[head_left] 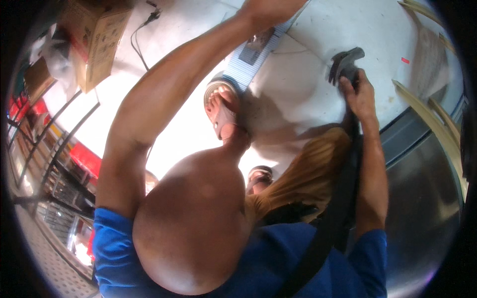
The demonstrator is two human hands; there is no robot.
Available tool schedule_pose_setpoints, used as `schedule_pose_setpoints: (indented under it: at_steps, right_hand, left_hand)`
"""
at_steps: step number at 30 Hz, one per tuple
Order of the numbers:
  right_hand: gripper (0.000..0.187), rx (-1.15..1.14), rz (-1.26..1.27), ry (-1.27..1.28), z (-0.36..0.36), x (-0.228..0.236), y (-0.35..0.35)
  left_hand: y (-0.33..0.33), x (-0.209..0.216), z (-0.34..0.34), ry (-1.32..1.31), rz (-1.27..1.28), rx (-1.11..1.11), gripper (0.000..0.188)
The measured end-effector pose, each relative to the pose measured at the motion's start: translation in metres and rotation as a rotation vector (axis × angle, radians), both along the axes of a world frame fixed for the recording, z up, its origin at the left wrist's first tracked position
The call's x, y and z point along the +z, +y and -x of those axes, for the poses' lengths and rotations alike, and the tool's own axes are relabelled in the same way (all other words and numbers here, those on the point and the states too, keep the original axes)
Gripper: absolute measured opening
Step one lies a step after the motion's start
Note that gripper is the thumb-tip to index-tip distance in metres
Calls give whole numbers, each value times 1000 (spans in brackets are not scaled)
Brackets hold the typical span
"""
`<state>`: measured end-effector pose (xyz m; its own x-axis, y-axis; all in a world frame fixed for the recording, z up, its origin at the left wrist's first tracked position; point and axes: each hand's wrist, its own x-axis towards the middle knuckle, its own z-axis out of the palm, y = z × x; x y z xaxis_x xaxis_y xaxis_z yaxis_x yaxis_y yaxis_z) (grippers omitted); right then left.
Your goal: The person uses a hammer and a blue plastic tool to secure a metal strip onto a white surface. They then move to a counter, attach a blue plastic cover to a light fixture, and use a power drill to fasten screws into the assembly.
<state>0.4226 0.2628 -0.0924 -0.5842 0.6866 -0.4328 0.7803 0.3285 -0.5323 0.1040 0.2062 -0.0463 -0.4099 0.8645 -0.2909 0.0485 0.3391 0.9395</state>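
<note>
My right hand (361, 97) is wrapped round a dark grey angle grinder (349, 64), its curved guard pointing away from me above the pale floor. At the top edge my left hand (273, 11) reaches over a long, light-blue ribbed strip (239, 74); its fingers are cut off by the picture's edge, so what they hold does not show. On the strip lies a dark, rough patch or piece (256, 47). My sandalled left foot (223, 107) rests at the strip's near end.
A cardboard box (102, 44) stands at the far left beside a black cable with a plug (151, 17). Black metal bars (67, 131) rise at the left. Yellowish strips (432, 124) and a dark glossy panel (422, 184) lie on the right.
</note>
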Motion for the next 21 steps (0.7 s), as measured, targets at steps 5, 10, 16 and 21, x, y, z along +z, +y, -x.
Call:
schedule_pose_setpoints:
  at_steps: [5,10,16,21]
  right_hand:
    - [41,-257,130,138,29,26,22]
    - [41,-148,69,287,83,68,58]
    - [32,-96,-26,338,132,108,58]
    - [23,-41,-83,213,145,122,54]
  left_hand:
    - [-2,0,-1,56,2,-8,45]
    - [-8,15,-2,-53,52,-99,43]
    - [-15,17,-3,-87,15,-98,43]
    - [-16,11,5,-120,5,-73,41]
